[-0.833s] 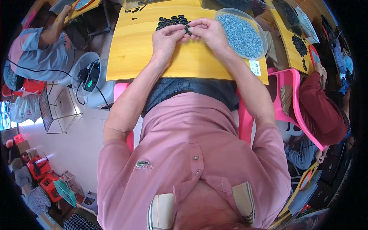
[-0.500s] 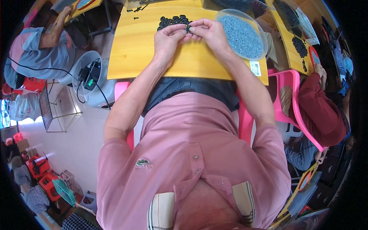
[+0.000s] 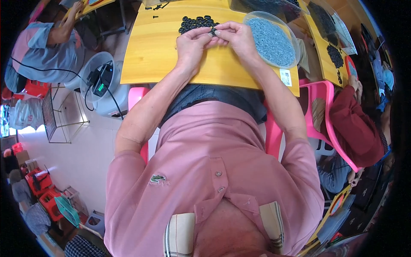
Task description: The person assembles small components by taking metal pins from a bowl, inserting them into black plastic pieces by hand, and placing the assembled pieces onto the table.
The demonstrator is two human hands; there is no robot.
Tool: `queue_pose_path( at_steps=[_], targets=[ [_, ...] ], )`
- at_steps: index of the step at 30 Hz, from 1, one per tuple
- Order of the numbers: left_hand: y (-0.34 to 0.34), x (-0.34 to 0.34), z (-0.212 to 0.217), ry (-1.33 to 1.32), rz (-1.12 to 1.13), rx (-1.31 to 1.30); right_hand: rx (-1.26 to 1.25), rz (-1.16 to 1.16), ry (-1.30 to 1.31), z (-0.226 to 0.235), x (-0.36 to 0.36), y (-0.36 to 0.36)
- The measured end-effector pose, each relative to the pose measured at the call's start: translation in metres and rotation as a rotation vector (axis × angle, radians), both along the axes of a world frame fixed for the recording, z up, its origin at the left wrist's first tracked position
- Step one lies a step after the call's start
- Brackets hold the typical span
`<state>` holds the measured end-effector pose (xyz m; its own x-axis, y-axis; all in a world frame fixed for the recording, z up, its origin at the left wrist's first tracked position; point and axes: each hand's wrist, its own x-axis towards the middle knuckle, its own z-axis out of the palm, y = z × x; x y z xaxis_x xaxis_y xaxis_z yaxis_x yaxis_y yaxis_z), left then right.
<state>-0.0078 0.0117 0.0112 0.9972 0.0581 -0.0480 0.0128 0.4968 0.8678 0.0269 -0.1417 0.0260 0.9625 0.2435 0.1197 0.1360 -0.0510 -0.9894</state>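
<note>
Both my hands meet above the yellow table [image 3: 158, 55], pinching one small black part [image 3: 212, 31] between their fingertips. My left hand [image 3: 192, 46] is closed on its left side, and my right hand [image 3: 235, 37] is closed on its right side. The part is too small to tell more than a dark, roundish shape. Just beyond and left of my fingers lies a cluster of black oval rings [image 3: 195, 23]. To the right of my right hand stands a round clear tub [image 3: 295, 51] full of small silvery metal pieces [image 3: 272, 43].
Several black screw-like pieces [image 3: 156, 7] lie at the table's far left. A clear bin [image 3: 265, 9] of dark parts stands at the far edge. Co-workers sit at left [image 3: 47, 51] and right [image 3: 355, 124]. A bucket with a cabled black device [image 3: 100, 83] is left of the table.
My hands stay together on the small black part, with only slight finger movement. The whole view has shifted a little, so the table and its contents appear slightly further right.
</note>
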Motion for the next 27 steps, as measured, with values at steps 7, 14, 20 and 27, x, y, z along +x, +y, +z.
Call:
queue_pose_path(
  at_steps=[7, 14, 20, 27],
  targets=[
    [-0.004, -0.002, -0.002, -0.041, -0.015, -0.004, -0.007, 0.033, 0.009, 0.002, -0.001, -0.005],
    [0.009, 0.010, -0.007, -0.319, -0.159, 0.438, -0.146, 0.081, 0.011, 0.026, 0.003, -0.019],
    [0.013, 0.008, -0.003, -0.443, -0.097, 0.871, -0.167, 0.141, 0.069, 0.025, 0.002, -0.019],
    [0.018, 0.011, -0.002, -0.659, -0.035, 1.058, -0.216, 0.168, 0.040, 0.025, 0.000, -0.019]
  ],
)
